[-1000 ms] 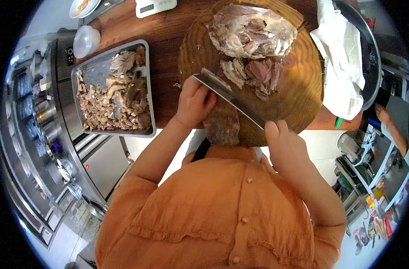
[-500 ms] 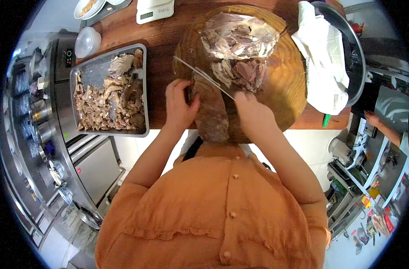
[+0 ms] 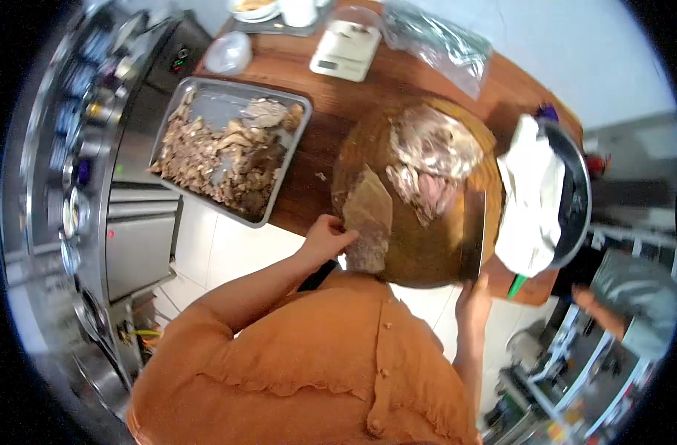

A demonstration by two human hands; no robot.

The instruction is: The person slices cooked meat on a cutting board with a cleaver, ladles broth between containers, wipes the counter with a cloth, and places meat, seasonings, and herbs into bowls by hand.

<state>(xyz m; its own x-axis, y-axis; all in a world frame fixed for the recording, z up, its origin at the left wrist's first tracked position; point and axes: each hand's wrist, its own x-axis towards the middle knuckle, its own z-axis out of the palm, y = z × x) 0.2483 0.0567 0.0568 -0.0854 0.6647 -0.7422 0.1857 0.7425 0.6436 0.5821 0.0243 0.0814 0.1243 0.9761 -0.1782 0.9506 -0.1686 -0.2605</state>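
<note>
My right hand [image 3: 472, 302] is closed round the lower end of a cleaver [image 3: 473, 236], whose broad blade stands over the right part of a round wooden chopping board [image 3: 427, 263]. With my left hand [image 3: 329, 239] I pinch the left edge of a long, flat slab of cooked meat [image 3: 368, 219] at the board's near left. Farther back on the board lies a large pale chunk of meat [image 3: 436, 142], and smaller pinkish-brown pieces of meat [image 3: 431, 193] sit just in front of it.
To the left, a grey tray [image 3: 306, 122] holds chopped meat. Behind are a white kitchen scale [image 3: 346, 50], a plastic tub [image 3: 229, 53] and a clear plastic bag [image 3: 442, 44]. A white cloth [image 3: 530, 208] drapes over a dark basin [image 3: 576, 200]. Another person's arm [image 3: 602, 311] shows at right.
My right hand has swung the cleaver from above the slab to the board's right side. My left hand has closed on the slab's edge. The whole view has shifted and turned.
</note>
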